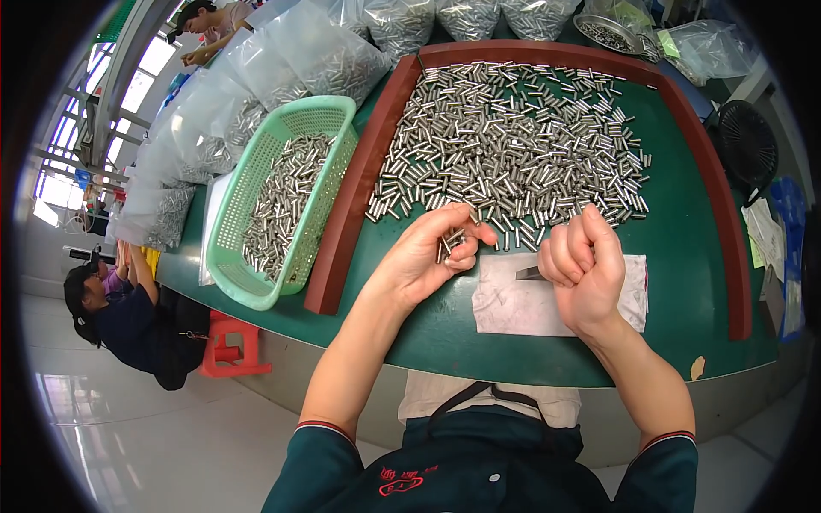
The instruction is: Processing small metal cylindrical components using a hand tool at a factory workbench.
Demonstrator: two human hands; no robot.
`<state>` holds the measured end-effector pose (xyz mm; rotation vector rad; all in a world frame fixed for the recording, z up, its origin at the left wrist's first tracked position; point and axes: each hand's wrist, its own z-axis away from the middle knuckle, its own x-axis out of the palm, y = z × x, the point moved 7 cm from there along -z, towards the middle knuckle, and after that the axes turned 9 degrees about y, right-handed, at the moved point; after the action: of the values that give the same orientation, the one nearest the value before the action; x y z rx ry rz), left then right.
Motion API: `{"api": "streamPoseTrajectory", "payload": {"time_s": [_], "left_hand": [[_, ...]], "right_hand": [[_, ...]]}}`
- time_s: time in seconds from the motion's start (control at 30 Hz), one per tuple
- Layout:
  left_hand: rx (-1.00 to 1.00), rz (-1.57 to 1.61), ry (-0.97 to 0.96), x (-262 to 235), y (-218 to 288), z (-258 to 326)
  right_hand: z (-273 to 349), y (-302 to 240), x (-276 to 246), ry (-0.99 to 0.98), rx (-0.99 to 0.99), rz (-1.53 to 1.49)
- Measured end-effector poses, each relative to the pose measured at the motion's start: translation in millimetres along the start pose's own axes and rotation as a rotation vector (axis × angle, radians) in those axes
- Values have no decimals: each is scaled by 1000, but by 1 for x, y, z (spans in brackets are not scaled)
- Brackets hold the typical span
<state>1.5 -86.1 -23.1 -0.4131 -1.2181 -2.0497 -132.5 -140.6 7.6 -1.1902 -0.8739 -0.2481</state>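
Note:
Several small shiny metal pins (451,244) lie in the curled fingers of my left hand (421,258), just in front of the pile. My right hand (586,272) is closed in a fist above a white cloth (506,313). Beside its fingers a short dark flat piece (528,274) sticks out over the cloth; its other end is hidden, so I cannot tell whether the hand grips it. Beyond both hands a wide heap of loose metal pins (513,137) spreads over the green tabletop (428,329).
Dark red rails (346,224) border the heap. Left of them stands a light green basket (244,293) of pins. Clear bags of pins (338,64) line the back and left. A metal bowl (609,34) and a black fan (747,147) are at right. A co-worker (120,321) sits at left.

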Motion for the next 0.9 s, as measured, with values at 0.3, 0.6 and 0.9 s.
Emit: {"api": "streamPoseTrajectory", "payload": {"time_s": [0.3,0.6,0.9], "left_hand": [[829,-959,115,19,27,13],[995,-1662,46,31,17,18],[613,-965,156,8,22,11]], "right_hand": [[-1,0,-2,8,8,1],[-1,0,0,-1,17,4],[-1,0,-3,6,11,3]]}}
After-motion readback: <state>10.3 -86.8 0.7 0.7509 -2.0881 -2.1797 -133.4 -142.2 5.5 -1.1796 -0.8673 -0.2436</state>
